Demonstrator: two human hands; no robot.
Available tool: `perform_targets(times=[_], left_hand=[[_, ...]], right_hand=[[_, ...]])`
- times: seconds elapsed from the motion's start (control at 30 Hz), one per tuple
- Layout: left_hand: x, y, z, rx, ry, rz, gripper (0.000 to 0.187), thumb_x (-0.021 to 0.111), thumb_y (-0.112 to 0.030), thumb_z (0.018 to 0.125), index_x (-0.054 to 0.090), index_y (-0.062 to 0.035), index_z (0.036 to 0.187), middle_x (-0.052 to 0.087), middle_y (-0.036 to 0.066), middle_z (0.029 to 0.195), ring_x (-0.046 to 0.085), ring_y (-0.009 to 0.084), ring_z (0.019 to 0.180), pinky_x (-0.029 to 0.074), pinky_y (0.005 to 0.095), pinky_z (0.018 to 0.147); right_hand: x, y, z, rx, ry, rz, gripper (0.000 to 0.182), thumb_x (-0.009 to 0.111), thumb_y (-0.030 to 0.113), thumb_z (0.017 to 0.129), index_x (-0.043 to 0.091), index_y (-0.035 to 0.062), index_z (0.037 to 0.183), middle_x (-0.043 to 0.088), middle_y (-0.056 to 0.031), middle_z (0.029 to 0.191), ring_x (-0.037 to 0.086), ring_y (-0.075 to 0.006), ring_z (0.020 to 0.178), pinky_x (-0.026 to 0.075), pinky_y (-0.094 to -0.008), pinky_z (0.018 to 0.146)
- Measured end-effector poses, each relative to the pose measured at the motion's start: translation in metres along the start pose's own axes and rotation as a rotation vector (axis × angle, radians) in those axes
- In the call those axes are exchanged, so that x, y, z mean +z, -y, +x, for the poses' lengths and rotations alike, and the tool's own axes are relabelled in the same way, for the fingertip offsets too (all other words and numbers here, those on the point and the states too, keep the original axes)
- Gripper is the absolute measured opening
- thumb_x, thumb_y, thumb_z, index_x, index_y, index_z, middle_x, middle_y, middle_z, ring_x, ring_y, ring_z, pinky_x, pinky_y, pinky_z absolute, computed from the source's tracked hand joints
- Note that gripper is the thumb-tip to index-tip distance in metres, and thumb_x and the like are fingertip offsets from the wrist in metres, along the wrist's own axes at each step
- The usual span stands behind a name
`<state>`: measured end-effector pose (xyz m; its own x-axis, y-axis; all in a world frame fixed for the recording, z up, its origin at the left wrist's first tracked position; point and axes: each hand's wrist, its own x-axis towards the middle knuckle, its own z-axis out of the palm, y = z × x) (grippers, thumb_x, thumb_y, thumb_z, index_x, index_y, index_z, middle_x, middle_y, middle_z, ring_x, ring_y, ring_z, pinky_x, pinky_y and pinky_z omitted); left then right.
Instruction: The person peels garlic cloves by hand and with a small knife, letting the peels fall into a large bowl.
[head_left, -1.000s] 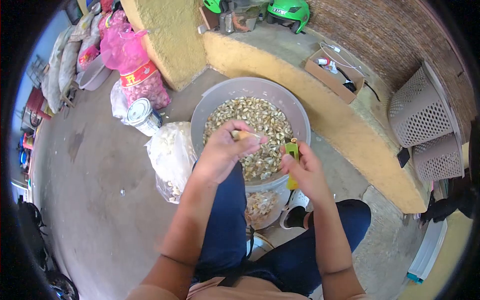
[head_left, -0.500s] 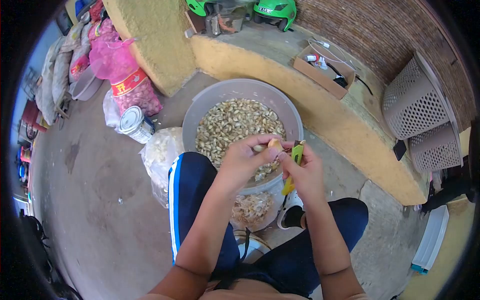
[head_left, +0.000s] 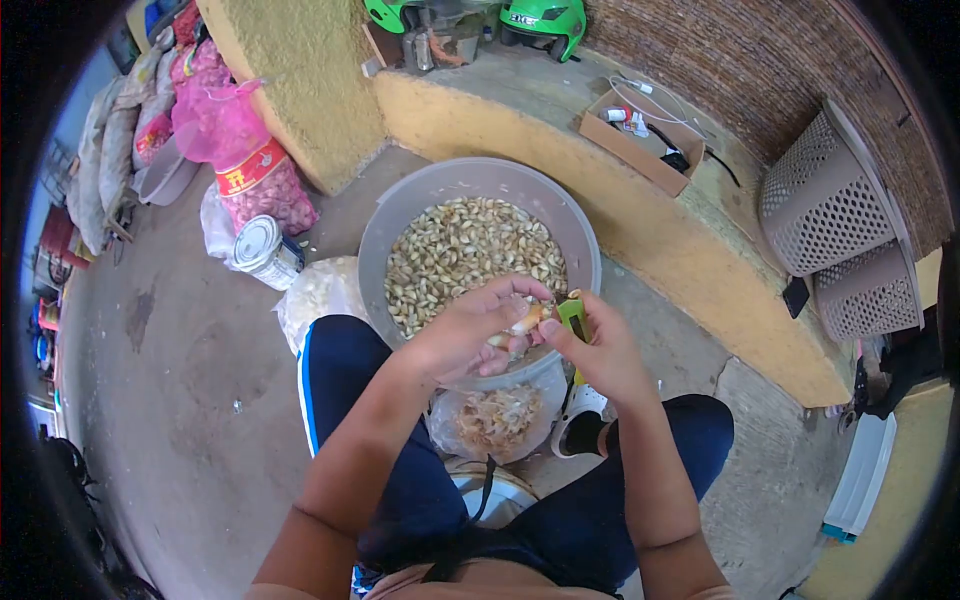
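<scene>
Over the near side of a big grey tub (head_left: 588, 225), my left hand (head_left: 470, 325) is closed around garlic cloves (head_left: 528, 320), one of them orange-tinted at the fingertips. My right hand (head_left: 603, 350) grips a yellow-green utility knife (head_left: 573, 318), its thumb close to that clove. The knife's blade is too small to make out. Many pale garlic cloves (head_left: 475, 250) fill the tub's bottom. Below my hands, a clear plastic bag (head_left: 440, 425) holds papery garlic skins (head_left: 497, 418).
A whitish plastic bag (head_left: 318, 300) and a paint can (head_left: 267, 252) stand left of the tub, before a pink mesh sack (head_left: 270, 195) of garlic. Behind runs a yellow ledge (head_left: 660, 235) with a cardboard box (head_left: 635, 150) and green helmets. Perforated baskets (head_left: 830, 210) stand at right.
My left hand has turned palm-up and shifted slightly left and down, showing cloves in its palm. The right hand stays near it with the knife. My left knee has moved left, uncovering more of the skins bag.
</scene>
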<state>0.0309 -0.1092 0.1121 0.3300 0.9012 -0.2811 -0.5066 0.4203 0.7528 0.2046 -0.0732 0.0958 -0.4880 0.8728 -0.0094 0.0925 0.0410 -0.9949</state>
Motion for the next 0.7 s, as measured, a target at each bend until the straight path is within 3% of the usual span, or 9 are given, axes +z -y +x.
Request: perform_targets(times=[0.27,0.7], left_hand=[[-0.015,0.007,0.007,-0.012,0.114,-0.046,0.030,0.059,-0.025,0.080,0.043,-0.0054,0.095,0.048,0.001,0.072,0.040,0.0030,0.048,0.028,0.0133,0.029],[-0.019,0.014,0.011,0.051,0.111,-0.069,0.024,0.059,-0.023,0.080,0.043,-0.0072,0.088,0.047,0.000,0.067,0.038,0.0016,0.045,0.027,0.0133,0.029]], right_hand=[[0.006,0.012,-0.001,-0.032,-0.003,-0.193,0.037,0.069,0.033,0.070,0.048,0.0019,0.070,0.048,-0.0012,0.056,0.042,-0.0074,0.054,0.036,-0.0255,0.047],[0.012,-0.001,0.004,-0.068,-0.075,-0.314,0.043,0.069,0.037,0.068,0.048,0.0004,0.065,0.047,-0.0093,0.050,0.045,-0.0176,0.045,0.035,-0.0309,0.044]])
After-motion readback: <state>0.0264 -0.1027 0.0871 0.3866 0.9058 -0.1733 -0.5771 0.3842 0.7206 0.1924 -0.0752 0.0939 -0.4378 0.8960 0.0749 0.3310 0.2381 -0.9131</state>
